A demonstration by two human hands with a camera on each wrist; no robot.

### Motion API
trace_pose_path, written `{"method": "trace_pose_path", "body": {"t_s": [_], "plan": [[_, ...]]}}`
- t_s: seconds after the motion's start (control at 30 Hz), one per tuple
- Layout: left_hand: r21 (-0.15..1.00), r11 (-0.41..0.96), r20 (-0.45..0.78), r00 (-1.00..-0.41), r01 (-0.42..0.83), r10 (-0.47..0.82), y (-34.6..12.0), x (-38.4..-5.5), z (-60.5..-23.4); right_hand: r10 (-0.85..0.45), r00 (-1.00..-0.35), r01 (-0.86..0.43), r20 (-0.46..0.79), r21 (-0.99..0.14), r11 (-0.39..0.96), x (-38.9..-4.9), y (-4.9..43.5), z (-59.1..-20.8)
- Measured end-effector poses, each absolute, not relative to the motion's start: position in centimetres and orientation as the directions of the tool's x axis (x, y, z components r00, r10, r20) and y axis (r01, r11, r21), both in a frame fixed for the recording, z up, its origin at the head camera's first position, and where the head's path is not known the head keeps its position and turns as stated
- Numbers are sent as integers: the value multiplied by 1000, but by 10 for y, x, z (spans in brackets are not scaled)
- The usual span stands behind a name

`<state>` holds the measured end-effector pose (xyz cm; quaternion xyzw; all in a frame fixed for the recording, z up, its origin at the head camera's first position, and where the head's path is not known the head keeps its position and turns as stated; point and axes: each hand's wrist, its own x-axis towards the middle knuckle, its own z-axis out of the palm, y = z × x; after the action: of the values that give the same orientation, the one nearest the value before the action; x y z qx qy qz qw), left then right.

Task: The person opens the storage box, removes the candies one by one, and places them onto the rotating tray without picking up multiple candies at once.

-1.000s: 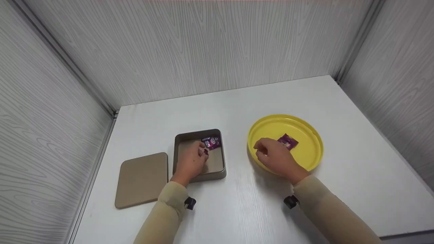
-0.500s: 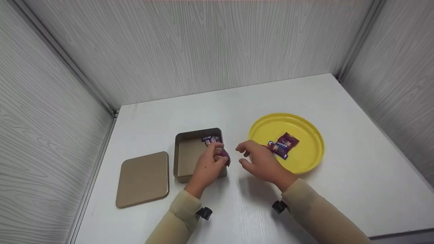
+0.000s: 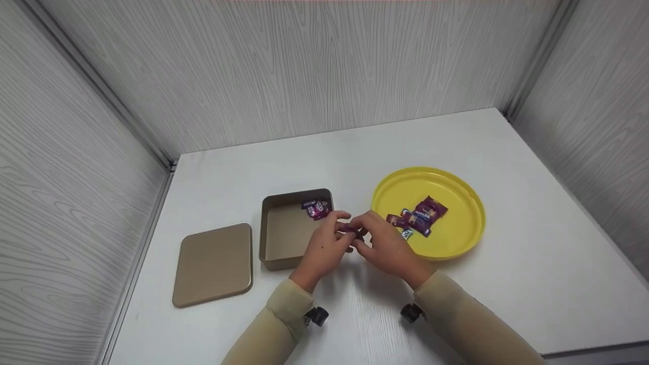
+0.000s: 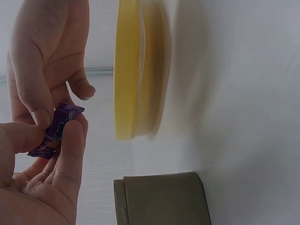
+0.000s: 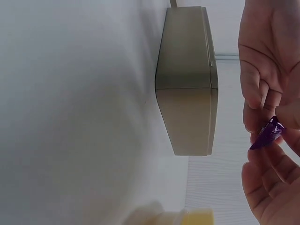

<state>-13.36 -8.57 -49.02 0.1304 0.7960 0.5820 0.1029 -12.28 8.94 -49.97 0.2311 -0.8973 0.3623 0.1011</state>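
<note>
Just right of the square tin (image 3: 286, 263), my two hands meet around a small candy in a purple wrapper (image 4: 57, 130). My left hand (image 3: 324, 248) pinches it between thumb and fingers. From the other side my right hand (image 3: 388, 248) reaches in, its index fingertip at the wrapper and its thumb apart from it in the left wrist view. The right wrist view has the candy (image 5: 268, 133) among the fingers of both hands. Several wrapped candies (image 3: 317, 209) lie in the tin's far right corner. More candies (image 3: 420, 219) lie on the yellow round tray (image 3: 459, 241).
The tin's flat lid (image 3: 213, 266) lies left of it on the white table (image 3: 527, 243). Pale wood-grain panels (image 3: 324, 66) enclose the table at the back and both sides.
My left hand has come out of the tin and moved right with the candy. My right hand has moved left off the yellow tray to meet it, uncovering more candies there.
</note>
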Motion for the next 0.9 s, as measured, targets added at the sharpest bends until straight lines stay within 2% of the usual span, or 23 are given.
{"method": "trace_pose_path", "body": {"t_s": [0.13, 0.37, 0.53, 0.9], "plan": [[943, 309, 10, -939, 123, 345, -83, -135, -489, -323, -883, -469, 341, -606, 642, -126, 93, -500], [832, 502, 49, -931, 239, 361, -82, -137, -488, -303, -917, -400, 261, -591, 701, -139, 108, -494], [767, 607, 30, -957, 207, 288, -90, -142, -490, -269, -950, -309, 157, -574, 758, -156, 136, -495], [688, 714, 25, -987, 133, 160, -120, -157, -497, -164, -986, -130, -31, -475, 870, -191, 197, -501]]}}
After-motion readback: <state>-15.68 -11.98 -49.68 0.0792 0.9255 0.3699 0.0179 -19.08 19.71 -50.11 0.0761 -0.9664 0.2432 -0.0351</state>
